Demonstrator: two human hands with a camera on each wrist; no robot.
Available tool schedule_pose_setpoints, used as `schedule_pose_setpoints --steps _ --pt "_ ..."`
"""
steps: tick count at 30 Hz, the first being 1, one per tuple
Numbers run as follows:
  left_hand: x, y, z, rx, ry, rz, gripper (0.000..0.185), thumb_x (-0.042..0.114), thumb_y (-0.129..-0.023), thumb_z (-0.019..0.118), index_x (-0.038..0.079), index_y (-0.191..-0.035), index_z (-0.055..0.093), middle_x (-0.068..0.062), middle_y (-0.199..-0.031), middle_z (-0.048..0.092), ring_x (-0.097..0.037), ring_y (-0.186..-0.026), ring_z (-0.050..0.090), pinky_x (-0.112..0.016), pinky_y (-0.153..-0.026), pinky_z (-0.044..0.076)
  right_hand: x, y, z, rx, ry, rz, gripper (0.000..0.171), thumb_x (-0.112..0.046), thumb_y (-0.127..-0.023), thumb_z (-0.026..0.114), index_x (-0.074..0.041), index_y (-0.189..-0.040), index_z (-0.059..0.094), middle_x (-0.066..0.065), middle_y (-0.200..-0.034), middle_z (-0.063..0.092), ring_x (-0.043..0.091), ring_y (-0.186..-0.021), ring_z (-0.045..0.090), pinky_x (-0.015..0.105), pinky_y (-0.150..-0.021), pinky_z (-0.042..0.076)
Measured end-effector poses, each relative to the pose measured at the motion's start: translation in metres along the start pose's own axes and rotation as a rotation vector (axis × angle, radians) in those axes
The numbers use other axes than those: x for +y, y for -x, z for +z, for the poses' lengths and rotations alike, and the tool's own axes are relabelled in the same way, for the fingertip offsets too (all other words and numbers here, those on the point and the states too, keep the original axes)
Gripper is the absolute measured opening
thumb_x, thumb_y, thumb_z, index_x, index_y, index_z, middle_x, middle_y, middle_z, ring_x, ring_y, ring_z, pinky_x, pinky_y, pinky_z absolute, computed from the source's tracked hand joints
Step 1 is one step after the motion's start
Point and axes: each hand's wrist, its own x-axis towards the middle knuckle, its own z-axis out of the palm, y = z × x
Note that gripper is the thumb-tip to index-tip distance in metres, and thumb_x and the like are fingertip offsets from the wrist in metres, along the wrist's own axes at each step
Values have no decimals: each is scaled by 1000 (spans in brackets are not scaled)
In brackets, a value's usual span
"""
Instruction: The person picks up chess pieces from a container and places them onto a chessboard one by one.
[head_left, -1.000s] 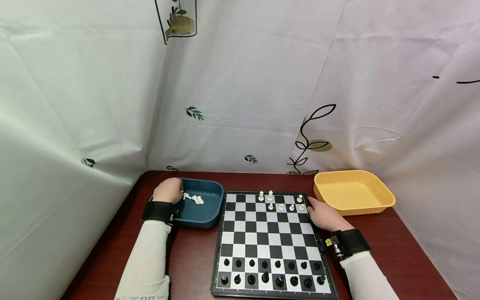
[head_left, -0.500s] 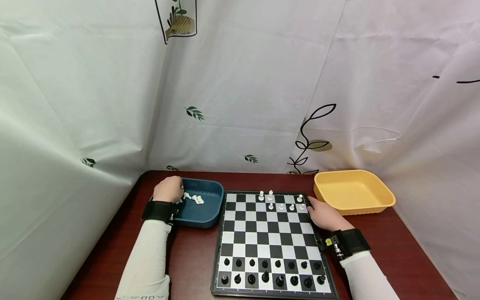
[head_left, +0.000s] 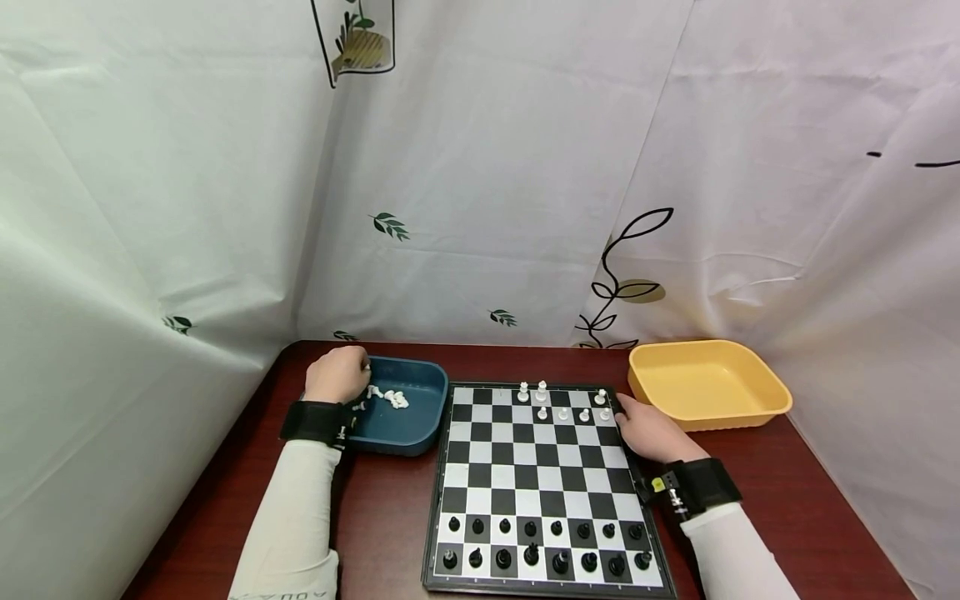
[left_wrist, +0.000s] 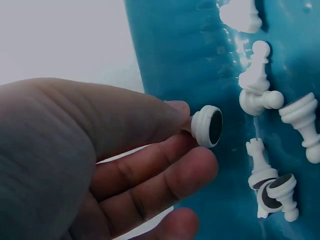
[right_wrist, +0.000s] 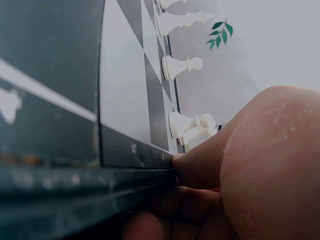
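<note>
My left hand [head_left: 337,375] is over the left part of a blue tray [head_left: 408,427]. In the left wrist view its thumb and index finger pinch a white chess piece [left_wrist: 202,126], base outward; the fingers hide its top. Loose white pieces [head_left: 393,398] lie in the tray beside the hand. At the far right edge of a black-and-white chessboard [head_left: 525,454], my right hand [head_left: 654,431] grips the rim, thumb at the top edge and fingers curled along the side. Several white pieces [head_left: 562,413] stand at the board's far right.
Two rows of black chess pieces [head_left: 531,553] stand along the board's near side. A yellow tray [head_left: 708,385] sits at the back right of the dark red table [head_left: 382,508]. A white patterned cloth [head_left: 480,192] hangs behind and at both sides.
My left hand has shifted slightly away from me and up within the blue tray, uncovering more of the loose white pieces. The right hand stays at the board's edge.
</note>
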Motion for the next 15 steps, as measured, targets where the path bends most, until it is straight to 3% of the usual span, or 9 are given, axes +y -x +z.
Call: schedule_pose_setpoints --steps 3,5,7,15 --pt "2 1 -3 14 2 6 13 9 -102 70 7 -93 78 -9 -80 66 -27 -71 58 -47 -62 50 1 0 0 2 2 -1 54 -12 -115 47 17 -159 43 38 -154 56 51 -141 59 68 -116 45" --pt "4 2 -4 29 3 12 13 11 -102 73 5 -108 82 -14 -98 78 -32 -81 69 -55 -71 59 1 -1 0 2 2 -3 54 -12 -115 47 17 -160 43 38 -154 56 51 -140 59 68 -116 45" --pt "6 4 -6 36 4 19 19 14 -103 75 3 -117 82 -17 -109 80 -35 -89 73 -60 -78 61 1 -1 0 2 0 -3 54 -12 -115 47 17 -160 43 38 -154 56 50 -140 59 68 -116 45" --pt "14 7 -14 83 36 64 16 14 -104 75 6 -115 82 -12 -101 79 -30 -81 71 -53 -71 58 1 0 0 4 3 -9 54 -12 -115 47 17 -159 43 38 -154 55 52 -142 57 69 -117 44"
